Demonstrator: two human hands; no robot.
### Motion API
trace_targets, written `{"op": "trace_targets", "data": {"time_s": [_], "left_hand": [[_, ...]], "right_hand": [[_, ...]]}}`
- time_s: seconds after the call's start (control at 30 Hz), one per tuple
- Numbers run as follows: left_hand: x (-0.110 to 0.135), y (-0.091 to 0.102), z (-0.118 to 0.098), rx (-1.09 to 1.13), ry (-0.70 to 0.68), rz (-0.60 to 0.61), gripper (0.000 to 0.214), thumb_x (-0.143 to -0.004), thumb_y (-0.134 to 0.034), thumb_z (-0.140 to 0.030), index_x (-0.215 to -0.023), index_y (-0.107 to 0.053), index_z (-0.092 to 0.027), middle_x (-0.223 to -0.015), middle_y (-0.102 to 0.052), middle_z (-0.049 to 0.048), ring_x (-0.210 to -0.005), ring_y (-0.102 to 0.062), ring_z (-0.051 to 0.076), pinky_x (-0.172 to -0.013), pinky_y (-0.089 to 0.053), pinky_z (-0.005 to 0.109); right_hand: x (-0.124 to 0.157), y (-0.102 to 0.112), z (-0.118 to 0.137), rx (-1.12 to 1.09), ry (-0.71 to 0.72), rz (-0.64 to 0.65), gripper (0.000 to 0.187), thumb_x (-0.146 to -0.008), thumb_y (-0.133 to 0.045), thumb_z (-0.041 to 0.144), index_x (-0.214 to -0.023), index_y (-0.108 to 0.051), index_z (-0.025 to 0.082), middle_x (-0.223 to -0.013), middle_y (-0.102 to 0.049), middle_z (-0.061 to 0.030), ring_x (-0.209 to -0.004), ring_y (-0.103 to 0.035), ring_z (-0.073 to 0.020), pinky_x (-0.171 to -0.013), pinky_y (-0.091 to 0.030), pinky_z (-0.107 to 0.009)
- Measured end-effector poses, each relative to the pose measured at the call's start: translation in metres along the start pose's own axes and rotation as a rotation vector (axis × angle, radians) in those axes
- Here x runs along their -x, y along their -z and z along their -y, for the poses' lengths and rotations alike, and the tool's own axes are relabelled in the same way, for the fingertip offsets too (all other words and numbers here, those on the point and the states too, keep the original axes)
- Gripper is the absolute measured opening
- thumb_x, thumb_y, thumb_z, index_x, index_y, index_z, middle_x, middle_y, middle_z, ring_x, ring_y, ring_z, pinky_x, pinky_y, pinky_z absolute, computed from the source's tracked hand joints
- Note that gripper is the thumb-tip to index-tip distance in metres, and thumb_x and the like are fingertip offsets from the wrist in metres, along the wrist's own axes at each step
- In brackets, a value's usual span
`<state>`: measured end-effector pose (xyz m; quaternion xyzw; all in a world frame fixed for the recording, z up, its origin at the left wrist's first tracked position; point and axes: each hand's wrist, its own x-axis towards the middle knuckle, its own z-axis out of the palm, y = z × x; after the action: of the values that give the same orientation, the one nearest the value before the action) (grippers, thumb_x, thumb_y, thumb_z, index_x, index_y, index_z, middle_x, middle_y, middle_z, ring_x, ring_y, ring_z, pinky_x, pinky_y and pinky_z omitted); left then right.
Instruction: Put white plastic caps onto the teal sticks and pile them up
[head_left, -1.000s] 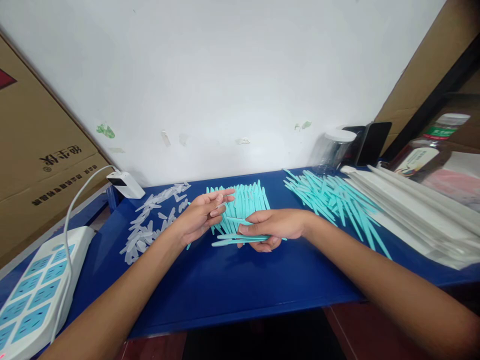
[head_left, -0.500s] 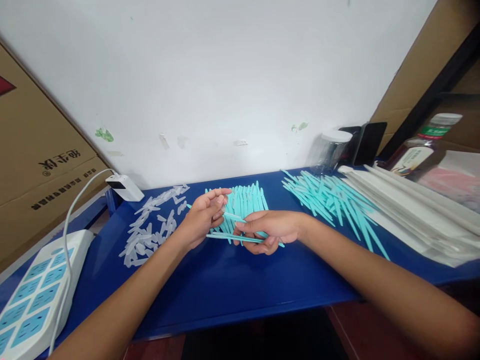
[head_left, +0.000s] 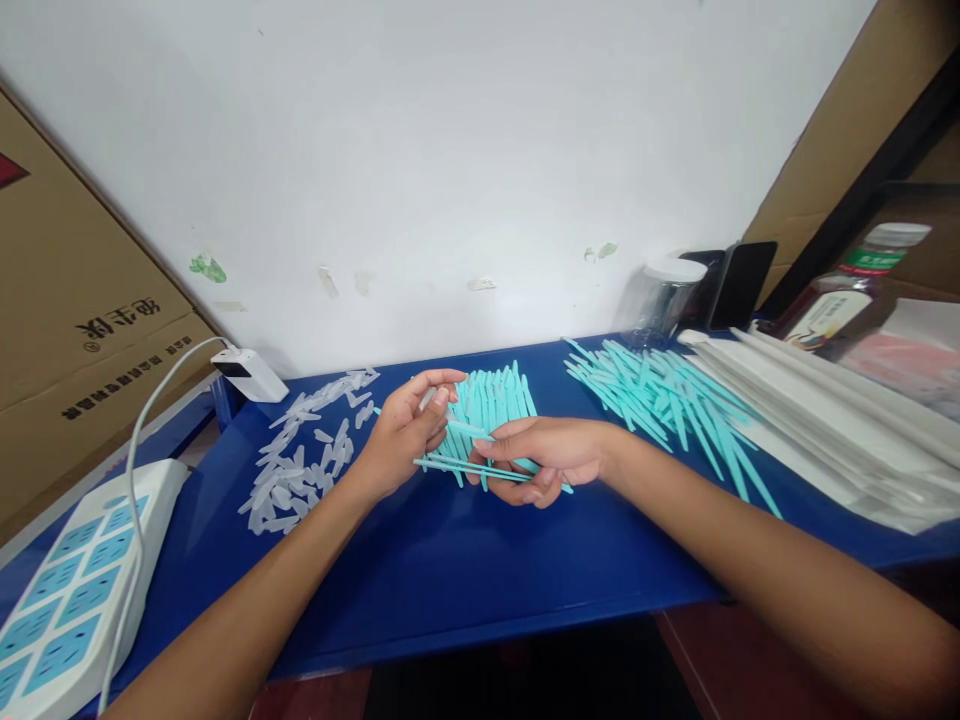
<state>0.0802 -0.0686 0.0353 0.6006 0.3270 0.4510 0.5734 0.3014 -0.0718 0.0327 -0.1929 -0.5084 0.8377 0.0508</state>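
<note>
My left hand (head_left: 409,430) is closed in a pinch around a small clear plastic cap (head_left: 427,399), mostly hidden by the fingers. My right hand (head_left: 536,460) grips several slim turquoise sticks (head_left: 465,467) that look like eyebrow razors. One stick (head_left: 466,429) points from the right thumb toward my left fingertips; whether its end touches the cap I cannot tell. Behind both hands lies a neat row of turquoise sticks (head_left: 499,395). Left of my left hand, loose translucent caps (head_left: 289,490) are spread over the blue table (head_left: 420,580).
A loose turquoise pile (head_left: 652,390) lies to the right, beside white plastic sleeves (head_left: 810,430). Farther back stand a clear jar (head_left: 664,305), a dark phone (head_left: 742,285) and a bottle (head_left: 840,295). A power strip (head_left: 161,500) and a corded white device (head_left: 251,375) sit left.
My left hand has shifted slightly and its fingers have turned a little at the cap. The sticks in my right hand have tilted slightly, their left ends rising.
</note>
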Motion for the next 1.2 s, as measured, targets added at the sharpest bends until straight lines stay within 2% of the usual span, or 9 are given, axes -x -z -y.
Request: {"op": "trace_targets", "data": {"time_s": [0.23,0.4,0.8,1.2], "left_hand": [[0.003,0.001,-0.001,-0.083,-0.076,0.006,0.037,-0.096,-0.069,-0.044,-0.124,-0.066,-0.02,-0.096,-0.055,0.0014,-0.048,-0.029,0.003,-0.043,-0.024,0.023],[0.005,0.002,-0.005,-0.112,-0.068,0.061,0.036,-0.099,-0.065,-0.041,-0.128,-0.065,-0.02,-0.101,-0.055,0.0033,-0.049,-0.031,0.002,-0.044,-0.023,0.023],[0.002,0.003,-0.007,-0.048,-0.071,-0.032,0.032,-0.094,-0.072,-0.036,-0.121,-0.07,-0.019,-0.091,-0.053,0.0015,-0.051,-0.028,0.004,-0.046,-0.026,0.022],[0.009,-0.001,-0.015,-0.101,0.029,0.127,0.031,-0.098,-0.065,-0.041,-0.119,-0.072,-0.02,-0.089,-0.052,0.0018,-0.054,-0.03,0.006,-0.048,-0.026,0.023]], "right_hand": [[0.0,0.0,0.001,0.002,0.019,0.016,0.045,-0.107,-0.048,0.052,-0.095,-0.06,0.011,-0.058,-0.053,0.0037,-0.039,-0.02,-0.0024,-0.033,-0.022,-0.012],[0.001,0.001,0.002,-0.001,0.025,0.043,0.044,-0.107,-0.048,0.052,-0.094,-0.06,0.011,-0.058,-0.054,0.0031,-0.039,-0.02,-0.0027,-0.032,-0.021,-0.012],[0.004,0.001,0.003,-0.01,0.039,0.006,0.039,-0.107,-0.051,0.051,-0.103,-0.059,0.012,-0.058,-0.053,0.0047,-0.039,-0.019,-0.0031,-0.033,-0.021,-0.012],[0.002,0.003,0.003,0.047,0.048,0.052,0.048,-0.105,-0.052,0.054,-0.083,-0.058,0.012,-0.056,-0.05,0.0048,-0.038,-0.021,-0.002,-0.033,-0.019,-0.013]]}}
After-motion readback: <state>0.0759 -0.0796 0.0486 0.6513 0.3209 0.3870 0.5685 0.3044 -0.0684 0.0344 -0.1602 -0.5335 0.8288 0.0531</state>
